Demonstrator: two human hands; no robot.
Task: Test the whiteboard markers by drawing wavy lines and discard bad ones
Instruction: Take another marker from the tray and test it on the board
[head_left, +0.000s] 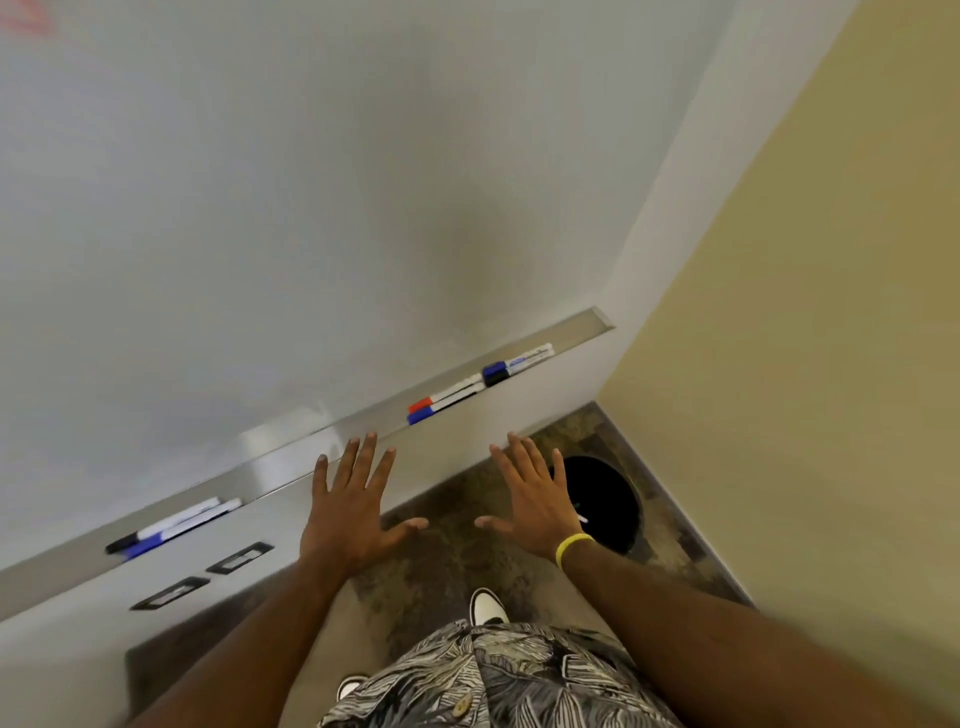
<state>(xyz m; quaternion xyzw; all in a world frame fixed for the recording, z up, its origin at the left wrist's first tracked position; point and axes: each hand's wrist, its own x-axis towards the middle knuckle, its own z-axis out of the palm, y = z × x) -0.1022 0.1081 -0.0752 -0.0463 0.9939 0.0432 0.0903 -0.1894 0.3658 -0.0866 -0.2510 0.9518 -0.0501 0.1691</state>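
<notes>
Both grips spread, holding nothing. My left grip (353, 512) hovers at the tray (280, 470) near edge, between left markers (174, 530) and right markers (447, 400). My right grip (535, 499) hangs over floor, black bin (613, 499) just right.

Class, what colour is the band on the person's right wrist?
Yellow. The wristband shows best in the head view.

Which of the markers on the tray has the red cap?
The red-capped marker in the middle group, lying just behind a blue-capped marker. All the other caps on the tray are blue or black.
</notes>
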